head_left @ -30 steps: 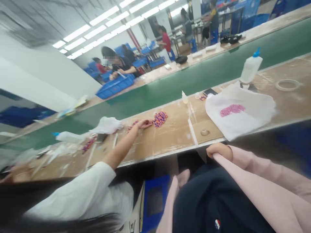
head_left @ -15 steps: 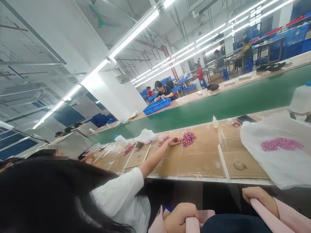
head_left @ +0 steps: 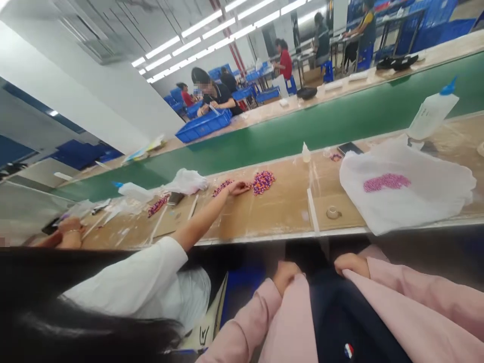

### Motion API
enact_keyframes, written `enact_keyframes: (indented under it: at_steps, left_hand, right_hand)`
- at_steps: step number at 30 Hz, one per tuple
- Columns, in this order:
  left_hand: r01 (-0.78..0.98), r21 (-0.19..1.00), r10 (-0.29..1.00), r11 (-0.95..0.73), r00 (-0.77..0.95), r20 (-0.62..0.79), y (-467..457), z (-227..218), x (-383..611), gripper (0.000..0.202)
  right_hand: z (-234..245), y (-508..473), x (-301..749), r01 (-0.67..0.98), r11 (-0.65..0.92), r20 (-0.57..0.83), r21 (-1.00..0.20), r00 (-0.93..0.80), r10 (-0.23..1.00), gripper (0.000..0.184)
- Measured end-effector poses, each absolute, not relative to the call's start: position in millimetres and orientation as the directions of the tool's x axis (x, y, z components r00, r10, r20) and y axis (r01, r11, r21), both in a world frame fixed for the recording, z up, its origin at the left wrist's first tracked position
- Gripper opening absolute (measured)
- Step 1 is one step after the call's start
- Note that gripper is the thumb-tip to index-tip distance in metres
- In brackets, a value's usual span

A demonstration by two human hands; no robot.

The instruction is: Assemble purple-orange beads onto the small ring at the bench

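Observation:
My left hand (head_left: 285,276) and my right hand (head_left: 351,263) sit low in front of my chest, below the bench edge. Each is closed on a front edge of my pink jacket (head_left: 408,307), which lies open over a dark top (head_left: 336,322). On the wooden bench (head_left: 280,206) ahead lies a white plastic bag (head_left: 412,189) with a small heap of pink beads (head_left: 385,181) on it.
A co-worker in a white top (head_left: 139,282) sits at my left, one hand (head_left: 238,188) reaching to a pile of mixed beads (head_left: 262,181). A glue bottle (head_left: 431,111), a small bottle (head_left: 305,153) and a phone (head_left: 350,148) stand by the green conveyor (head_left: 302,133). Other people work further back.
The view has swung down and right again. My left hand has slid up the jacket edge toward the middle; both hands stay closed on the jacket.

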State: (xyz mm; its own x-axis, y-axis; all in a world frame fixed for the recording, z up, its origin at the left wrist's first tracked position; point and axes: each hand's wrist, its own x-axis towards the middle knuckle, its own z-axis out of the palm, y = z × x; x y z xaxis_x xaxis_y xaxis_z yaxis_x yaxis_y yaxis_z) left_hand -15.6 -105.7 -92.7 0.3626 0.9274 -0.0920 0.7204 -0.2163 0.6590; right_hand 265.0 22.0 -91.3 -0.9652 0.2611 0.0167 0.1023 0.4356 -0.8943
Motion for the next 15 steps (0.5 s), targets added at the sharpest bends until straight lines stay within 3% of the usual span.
enact_keyframes:
  at_steps: [3, 8, 11, 15]
  left_hand:
    - [0.783, 0.618, 0.990, -0.074, 0.131, -0.048, -136.2, -98.7, -47.8, 0.016]
    - [0.847, 0.528, 0.986, 0.052, -0.127, 0.106, -157.7, -62.0, -135.1, 0.026]
    - [0.855, 0.517, 0.983, 0.042, -0.128, 0.133, -147.7, -60.4, -146.0, 0.010]
    - [0.822, 0.563, 0.996, -0.089, 0.059, 0.071, -130.6, -68.3, -108.5, 0.032]
  right_hand:
    - [-99.4, 24.0, 281.4, 0.175, 0.482, -0.050, -0.859, -0.964, 0.262, 0.037]
    - [-88.6, 45.5, 283.3, 0.300, 0.562, -0.087, -0.771, -0.924, 0.373, 0.029]
    - [-77.1, 48.8, 271.8, 0.329, 0.589, -0.091, -0.738, -0.914, 0.396, 0.027]
    - [-44.3, 36.4, 267.5, 0.304, 0.623, -0.104, -0.720, -0.936, 0.336, 0.011]
